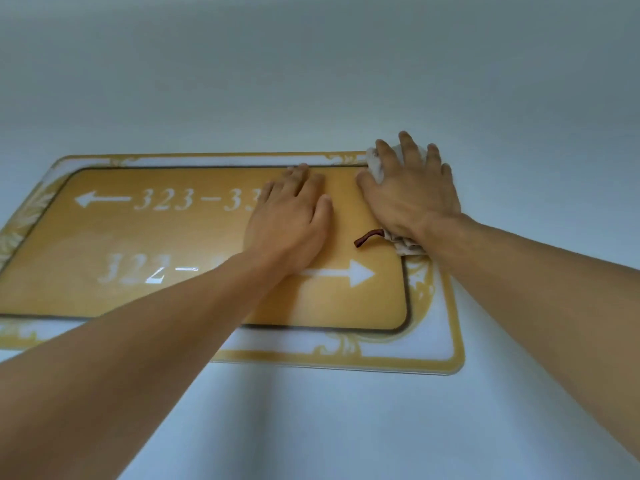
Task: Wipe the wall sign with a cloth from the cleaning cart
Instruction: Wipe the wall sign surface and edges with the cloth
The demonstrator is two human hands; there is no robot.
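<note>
A wide gold wall sign (145, 237) with white room numbers, two white arrows and a white ornate border fills the lower left and middle. My left hand (291, 216) lies flat on the sign's upper middle, fingers together, holding nothing. My right hand (408, 188) presses a crumpled off-white cloth (375, 164) against the sign's top right corner. Cloth shows above my fingers and below my wrist, where a dark red loop (369, 237) sticks out. My left forearm hides part of the lower numbers.
A plain pale wall (311, 81) surrounds the sign on all sides. The sign's left end runs out of view. No cart is in view.
</note>
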